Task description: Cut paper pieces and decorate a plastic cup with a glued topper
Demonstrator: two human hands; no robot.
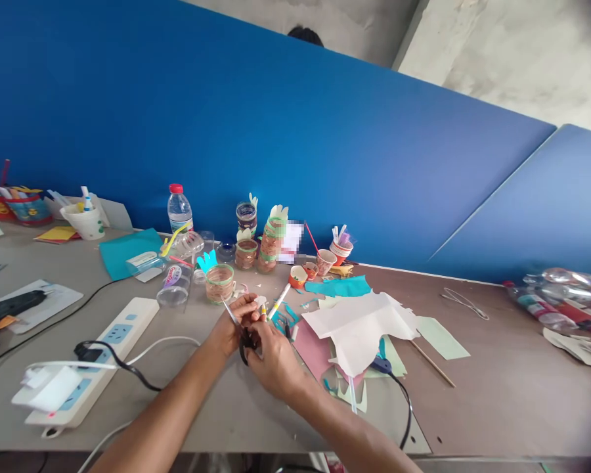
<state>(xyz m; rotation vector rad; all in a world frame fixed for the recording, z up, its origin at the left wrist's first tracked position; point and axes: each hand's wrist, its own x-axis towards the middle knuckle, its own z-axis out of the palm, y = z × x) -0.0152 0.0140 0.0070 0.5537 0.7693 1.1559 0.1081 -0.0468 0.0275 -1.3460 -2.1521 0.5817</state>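
My left hand (236, 323) is closed, its fingertips pinching a small pale piece of paper (261, 301). My right hand (278, 360) is closed around the black handles of a pair of scissors (245, 343). Their blade points up and left, beside my left hand; part of the scissors is hidden by my fingers. Just beyond the hands is a white marker (279, 301) with a yellow band. Blue paper scraps (288, 316) lie to the right. Behind my left hand stands a wrapped jar (219, 284) with a blue paper cutout at its rim.
A white power strip (123, 335) with plugs and cables lies left, near a black glue gun (10, 312). Wrapped jars (272, 244) and a red-capped bottle (179, 209) stand before the blue partition (276, 131). White paper (359, 322) covers other sheets at right.
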